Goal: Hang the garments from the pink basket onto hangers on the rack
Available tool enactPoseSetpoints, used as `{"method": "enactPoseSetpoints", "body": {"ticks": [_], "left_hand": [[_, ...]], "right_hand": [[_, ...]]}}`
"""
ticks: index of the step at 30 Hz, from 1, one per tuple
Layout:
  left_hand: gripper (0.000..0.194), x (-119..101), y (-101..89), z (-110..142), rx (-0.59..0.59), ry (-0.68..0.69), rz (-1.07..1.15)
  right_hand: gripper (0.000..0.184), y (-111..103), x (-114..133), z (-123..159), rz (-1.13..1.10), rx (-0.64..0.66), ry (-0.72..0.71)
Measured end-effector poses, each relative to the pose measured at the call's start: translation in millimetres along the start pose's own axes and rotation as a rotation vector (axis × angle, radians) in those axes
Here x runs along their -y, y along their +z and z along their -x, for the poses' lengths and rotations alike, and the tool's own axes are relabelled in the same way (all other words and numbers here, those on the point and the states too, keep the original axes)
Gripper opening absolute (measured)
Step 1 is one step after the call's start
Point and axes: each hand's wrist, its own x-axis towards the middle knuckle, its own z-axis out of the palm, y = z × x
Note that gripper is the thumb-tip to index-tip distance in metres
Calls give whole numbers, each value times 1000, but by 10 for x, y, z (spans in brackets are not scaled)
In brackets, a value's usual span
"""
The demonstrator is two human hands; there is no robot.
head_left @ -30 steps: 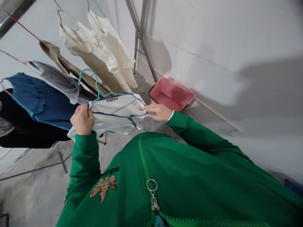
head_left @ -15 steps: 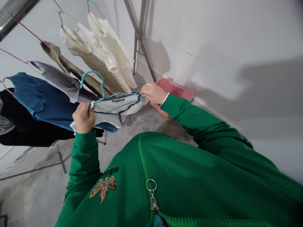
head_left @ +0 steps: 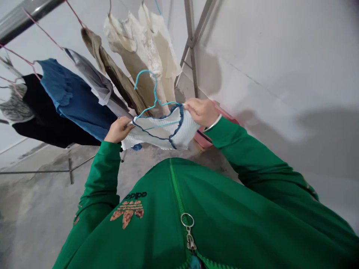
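Between my hands a white ribbed top [head_left: 157, 139] with navy ruffled trim is stretched over a light blue hanger [head_left: 156, 93]. The hanger's hook points up, attached to nothing, and its lower bar shows through the neckline. My left hand [head_left: 119, 129] pinches the top's left shoulder at one end of the hanger. At the other end, my right hand [head_left: 202, 112], with a pale bracelet at its wrist, grips the right shoulder. The lower part of the top hangs out of sight.
Several garments hang along a metal rail [head_left: 28, 18], among them a blue ruffled top [head_left: 70, 97], a black garment [head_left: 47, 116] and a brown one [head_left: 112, 71]. Behind my right hand, a pink basin [head_left: 202, 141] stands near the wall, beside the rack's metal legs [head_left: 192, 43].
Both hands have carried the top and hanger to the right in view. The top's front now faces me more fully. My view has shifted too, showing more of the rail.
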Motion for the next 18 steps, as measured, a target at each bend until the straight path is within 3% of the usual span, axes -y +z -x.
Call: {"method": "enactPoseSetpoints", "body": {"ticks": [3, 6, 10, 14, 18], "left_hand": [[31, 203, -6, 130, 26, -49, 69], [33, 251, 3, 185, 0, -49, 82], [42, 104, 34, 51, -66, 38, 64], [36, -120, 106, -153, 1, 86, 121], [29, -277, 181, -243, -168, 46, 147]], "right_hand": [[48, -116, -173, 87, -13, -82, 33], [46, -199, -265, 151, -31, -110, 43], [41, -247, -260, 154, -67, -99, 14], [38, -285, -207, 92, -87, -87, -21], [39, -354, -173, 41, -120, -70, -10]]}}
